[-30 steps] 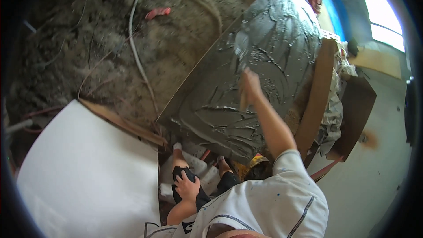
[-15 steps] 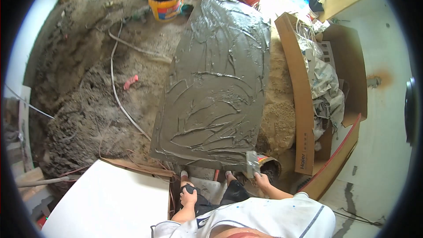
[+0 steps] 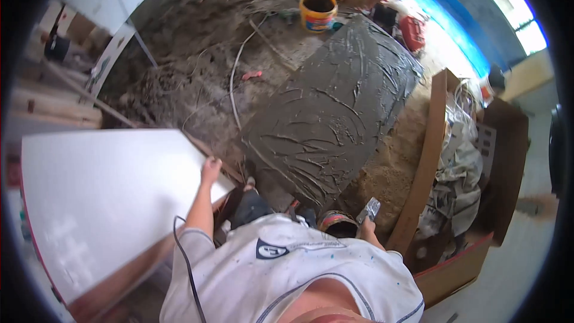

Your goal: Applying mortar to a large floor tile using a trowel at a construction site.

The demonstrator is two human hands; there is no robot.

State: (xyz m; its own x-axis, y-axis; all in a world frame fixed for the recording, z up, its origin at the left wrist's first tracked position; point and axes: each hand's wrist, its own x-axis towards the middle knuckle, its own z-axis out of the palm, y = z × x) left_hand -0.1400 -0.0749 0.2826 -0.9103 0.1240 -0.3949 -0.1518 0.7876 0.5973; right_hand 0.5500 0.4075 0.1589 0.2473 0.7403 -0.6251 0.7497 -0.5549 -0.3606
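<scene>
In my right hand (image 3: 368, 226) is a putty knife (image 3: 372, 209), its wide metal blade smeared and pointing away from me. The blade is above a bucket (image 3: 338, 225) with grey residue inside, at the near right. Wet grey mortar (image 3: 323, 119) with ridges and swirl marks covers a large slab lying in front of me. My left hand (image 3: 210, 170) is closed at the far right corner of a big white panel (image 3: 113, 197). Its fingers are curled and small in view, so whether they grip the panel's edge is unclear.
A yellow bucket (image 3: 317, 12) and a red jug (image 3: 412, 33) stand beyond the slab. An open cardboard box (image 3: 421, 173) with crumpled sacks is on the right. A pale hose (image 3: 234, 78) crosses the rough ground. Timber (image 3: 57, 107) lies at left.
The view has turned left. My left hand has gone from my knee to the white panel's edge. My right hand with the putty knife has come off the slab's near corner and beside the bucket.
</scene>
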